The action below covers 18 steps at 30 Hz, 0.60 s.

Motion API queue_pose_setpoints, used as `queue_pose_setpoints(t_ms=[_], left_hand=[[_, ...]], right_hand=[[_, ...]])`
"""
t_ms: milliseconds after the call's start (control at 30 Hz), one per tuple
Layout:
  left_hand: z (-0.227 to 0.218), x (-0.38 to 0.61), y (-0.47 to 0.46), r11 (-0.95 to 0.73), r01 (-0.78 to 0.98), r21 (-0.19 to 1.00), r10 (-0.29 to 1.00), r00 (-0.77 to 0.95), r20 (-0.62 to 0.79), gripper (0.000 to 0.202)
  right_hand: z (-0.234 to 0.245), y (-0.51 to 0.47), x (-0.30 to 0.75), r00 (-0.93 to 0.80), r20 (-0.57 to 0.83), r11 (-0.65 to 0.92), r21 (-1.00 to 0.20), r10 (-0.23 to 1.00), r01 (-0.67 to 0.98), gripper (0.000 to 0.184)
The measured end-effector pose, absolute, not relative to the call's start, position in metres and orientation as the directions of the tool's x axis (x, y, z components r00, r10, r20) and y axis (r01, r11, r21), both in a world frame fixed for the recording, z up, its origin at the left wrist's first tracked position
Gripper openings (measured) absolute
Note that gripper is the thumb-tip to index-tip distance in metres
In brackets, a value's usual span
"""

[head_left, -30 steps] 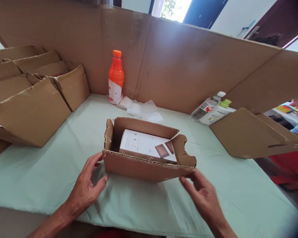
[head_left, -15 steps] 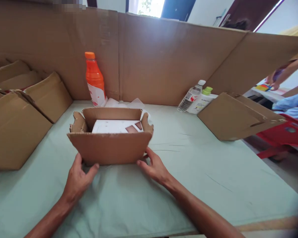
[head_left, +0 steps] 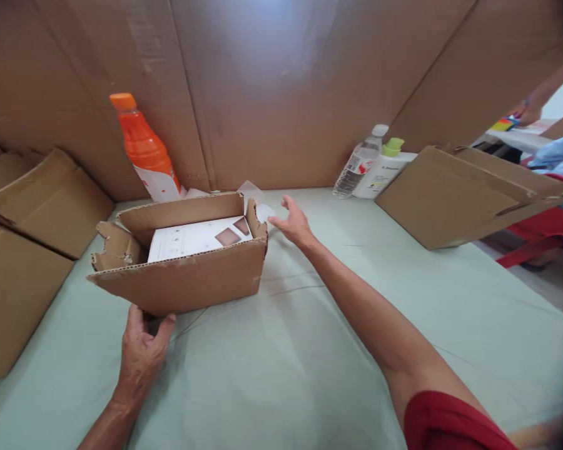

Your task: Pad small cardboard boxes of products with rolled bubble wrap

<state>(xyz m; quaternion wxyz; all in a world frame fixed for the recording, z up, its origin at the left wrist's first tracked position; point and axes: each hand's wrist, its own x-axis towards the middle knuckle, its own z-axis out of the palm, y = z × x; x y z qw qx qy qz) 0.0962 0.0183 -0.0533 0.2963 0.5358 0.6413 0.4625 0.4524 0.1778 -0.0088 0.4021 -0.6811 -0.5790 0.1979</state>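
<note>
An open-topped cardboard box (head_left: 201,278) stands on the green cloth, turned a little askew. A white box (head_left: 182,240) with brown squares printed on it lies inside. My left hand (head_left: 143,350) grips the lower front left corner, thumb at the front and fingertips partly hidden by the cardboard. Off the right end of the box, my right hand (head_left: 294,222) is open, thumb and fingers apart and holding nothing. Close to its fingertips is a piece of clear plastic (head_left: 264,212), partly hidden behind the box.
An orange bottle (head_left: 145,147) leans on the cardboard wall (head_left: 272,112) at the back. A clear water bottle (head_left: 360,164) and a white bottle with a green cap (head_left: 385,172) lean beside a tilted cardboard box (head_left: 450,197). More boxes (head_left: 19,294) stand left. Another person's hand (head_left: 528,114) shows far right.
My right hand has left the box's lower right corner and moved forward past its right end. The box now sits askew, right end farther away. The view has tilted down.
</note>
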Motion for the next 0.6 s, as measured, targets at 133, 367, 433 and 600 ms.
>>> queue_pose_setpoints(t_ms=[133, 367, 433, 600], left_hand=[[-0.056, 0.093, 0.02, 0.011, 0.358, 0.934, 0.965, -0.247, 0.084, 0.046], [-0.052, 0.093, 0.02, -0.006, 0.278, 0.961, 0.971, -0.226, 0.072, 0.039], [-0.05, 0.094, 0.02, -0.013, 0.264, 0.965, 0.971, -0.226, 0.075, 0.041], [-0.041, 0.092, 0.019, -0.004, 0.244, 0.97, 0.968, -0.244, 0.066, 0.053]], right_hand=[[-0.01, 0.169, 0.449, 0.217, 0.143, -0.022, -0.788, 0.966, 0.616, 0.049], [0.018, 0.008, 0.516, -0.126, -0.104, -0.027, -0.863, 0.987, 0.504, 0.04], [0.03, -0.025, 0.533, -0.131, -0.145, -0.037, -0.794, 0.981, 0.607, 0.043], [0.053, -0.041, 0.52, 0.178, 0.066, -0.086, -0.68, 0.982, 0.728, 0.046]])
